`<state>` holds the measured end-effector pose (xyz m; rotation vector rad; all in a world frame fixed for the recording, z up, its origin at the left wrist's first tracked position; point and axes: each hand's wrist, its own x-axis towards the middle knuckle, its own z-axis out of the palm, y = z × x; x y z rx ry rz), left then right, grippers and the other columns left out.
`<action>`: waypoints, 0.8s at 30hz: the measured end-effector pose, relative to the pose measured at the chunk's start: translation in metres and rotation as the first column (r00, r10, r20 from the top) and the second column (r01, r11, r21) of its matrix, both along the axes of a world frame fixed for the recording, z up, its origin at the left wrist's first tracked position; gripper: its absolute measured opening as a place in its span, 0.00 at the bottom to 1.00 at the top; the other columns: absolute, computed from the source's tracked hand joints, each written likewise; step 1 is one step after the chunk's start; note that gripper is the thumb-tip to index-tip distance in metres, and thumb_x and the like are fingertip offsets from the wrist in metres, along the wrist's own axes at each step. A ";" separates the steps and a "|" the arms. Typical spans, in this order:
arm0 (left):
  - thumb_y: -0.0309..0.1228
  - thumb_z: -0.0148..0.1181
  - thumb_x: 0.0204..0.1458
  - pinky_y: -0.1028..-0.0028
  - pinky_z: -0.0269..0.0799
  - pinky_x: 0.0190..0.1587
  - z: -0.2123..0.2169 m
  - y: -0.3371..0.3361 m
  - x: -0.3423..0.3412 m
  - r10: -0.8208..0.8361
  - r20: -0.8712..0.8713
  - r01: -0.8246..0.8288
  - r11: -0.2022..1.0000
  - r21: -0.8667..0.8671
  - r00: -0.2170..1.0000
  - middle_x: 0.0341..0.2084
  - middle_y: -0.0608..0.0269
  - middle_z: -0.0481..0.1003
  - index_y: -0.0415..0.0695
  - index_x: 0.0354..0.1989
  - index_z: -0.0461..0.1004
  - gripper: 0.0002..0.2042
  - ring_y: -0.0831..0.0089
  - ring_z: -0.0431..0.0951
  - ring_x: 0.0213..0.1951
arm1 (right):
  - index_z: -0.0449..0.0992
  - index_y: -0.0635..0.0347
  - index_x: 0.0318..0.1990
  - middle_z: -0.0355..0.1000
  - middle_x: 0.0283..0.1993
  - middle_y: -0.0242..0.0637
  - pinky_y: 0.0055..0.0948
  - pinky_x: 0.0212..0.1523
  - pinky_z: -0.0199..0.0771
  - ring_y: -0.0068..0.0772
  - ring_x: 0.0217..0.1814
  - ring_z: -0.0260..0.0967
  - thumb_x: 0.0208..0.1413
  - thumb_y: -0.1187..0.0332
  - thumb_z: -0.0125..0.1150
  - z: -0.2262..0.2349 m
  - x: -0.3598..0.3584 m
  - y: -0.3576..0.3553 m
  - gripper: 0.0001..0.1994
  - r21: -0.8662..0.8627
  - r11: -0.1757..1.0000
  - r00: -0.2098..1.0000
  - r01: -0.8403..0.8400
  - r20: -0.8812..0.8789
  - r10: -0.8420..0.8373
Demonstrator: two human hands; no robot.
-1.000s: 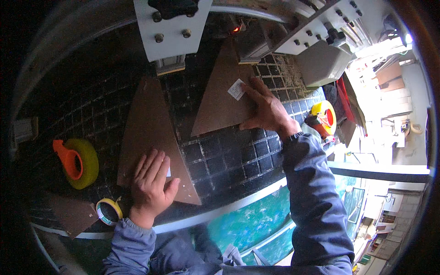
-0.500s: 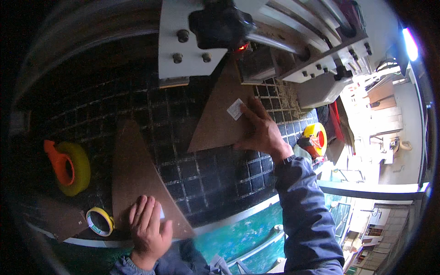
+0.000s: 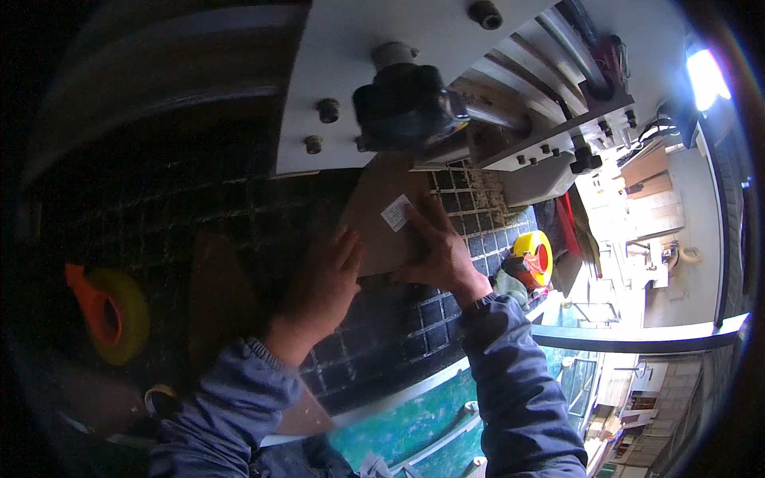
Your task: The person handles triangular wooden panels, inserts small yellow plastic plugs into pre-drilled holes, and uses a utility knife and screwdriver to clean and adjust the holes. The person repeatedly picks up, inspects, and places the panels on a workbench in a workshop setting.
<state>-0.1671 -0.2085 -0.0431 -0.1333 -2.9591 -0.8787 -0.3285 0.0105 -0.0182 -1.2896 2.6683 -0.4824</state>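
A brown triangular board (image 3: 374, 251) with a white label lies on the black gridded bed, its far tip beneath the machine head (image 3: 343, 48). My right hand (image 3: 442, 251) holds this board at its right side, index finger by the label and thumb near the near edge. My left hand (image 3: 323, 291) is at the board's left edge, fingers stretched out with their tips against it. Nearer and to the left lies a second brown triangular board (image 3: 219, 279), shadowed and partly covered by my left forearm.
An orange and yellow tape dispenser (image 3: 111, 315) stands at left, with a yellow tape roll (image 3: 162, 398) partly behind my sleeve. Another tape dispenser (image 3: 532, 259) is at right. A black knob (image 3: 410, 107) juts from the machine. Sawdust (image 3: 486, 187) lies on the grid.
My left hand has left the second board and moved up and right to the labelled board. My right hand stays on that board. The view has shifted slightly.
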 end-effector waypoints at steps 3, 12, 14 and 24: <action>0.29 0.68 0.58 0.55 0.59 0.76 -0.005 -0.001 -0.003 0.016 0.030 -0.018 0.999 0.044 0.999 0.73 0.47 0.60 0.34 0.68 0.66 0.30 0.51 0.57 0.75 | 0.66 0.59 0.72 0.46 0.80 0.64 0.51 0.78 0.54 0.68 0.82 0.44 0.28 0.48 0.87 -0.003 -0.002 0.000 0.58 -0.004 1.000 1.000 0.003 0.008 -0.003; 0.28 0.65 0.60 0.56 0.63 0.73 0.007 -0.003 0.008 -0.068 -0.070 0.069 0.997 0.015 0.995 0.67 0.43 0.68 0.30 0.63 0.71 0.24 0.51 0.66 0.71 | 0.65 0.56 0.73 0.49 0.79 0.64 0.51 0.78 0.56 0.68 0.82 0.46 0.28 0.51 0.87 0.005 0.011 0.008 0.58 0.006 1.000 1.000 -0.024 -0.004 0.024; 0.28 0.68 0.57 0.56 0.64 0.72 0.005 -0.002 0.010 -0.059 -0.088 0.063 0.997 0.035 0.994 0.66 0.44 0.69 0.31 0.61 0.73 0.25 0.50 0.65 0.71 | 0.65 0.58 0.73 0.48 0.79 0.66 0.52 0.77 0.56 0.70 0.81 0.46 0.28 0.48 0.87 0.007 0.012 0.007 0.59 0.020 1.000 1.000 -0.024 -0.005 0.024; 0.26 0.68 0.58 0.54 0.63 0.73 -0.009 -0.006 0.002 0.013 -0.089 -0.005 0.996 0.089 0.996 0.69 0.44 0.65 0.32 0.61 0.73 0.24 0.49 0.60 0.73 | 0.67 0.59 0.73 0.46 0.81 0.61 0.48 0.80 0.52 0.63 0.84 0.42 0.28 0.54 0.88 0.004 0.002 -0.004 0.57 0.021 1.000 0.999 0.019 0.027 -0.019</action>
